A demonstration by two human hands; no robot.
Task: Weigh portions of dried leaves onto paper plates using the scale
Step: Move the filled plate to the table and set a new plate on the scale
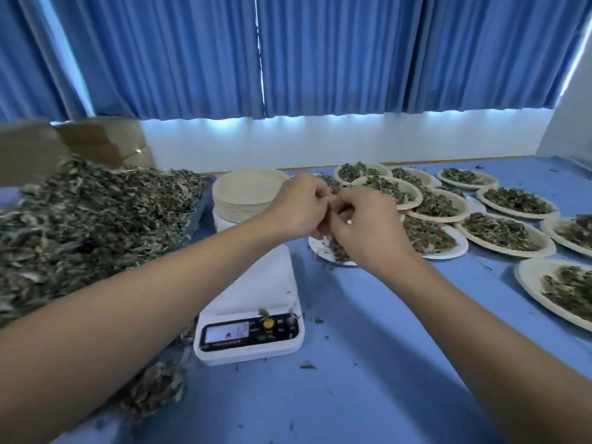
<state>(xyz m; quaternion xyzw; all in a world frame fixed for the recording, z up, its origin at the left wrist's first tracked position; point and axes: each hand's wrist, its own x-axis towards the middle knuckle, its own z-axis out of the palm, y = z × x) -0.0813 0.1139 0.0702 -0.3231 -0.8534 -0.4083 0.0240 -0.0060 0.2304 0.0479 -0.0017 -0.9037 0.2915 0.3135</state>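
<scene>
While the left hand [296, 208] and right hand [365, 225] are touching over the white digital scale's [253, 302] far end, their fingers are curling in, and whether they are holding anything is not showing. A heap of dried grey-green leaves [96, 219] is lying left, filled round paper plates [512, 251] right.

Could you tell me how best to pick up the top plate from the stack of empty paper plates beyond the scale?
I'd pinch the top plate by its raised rim at the near right edge, coming from the front right. The rim lip is exposed there, whereas the leaf pile crowds its left side.
</scene>
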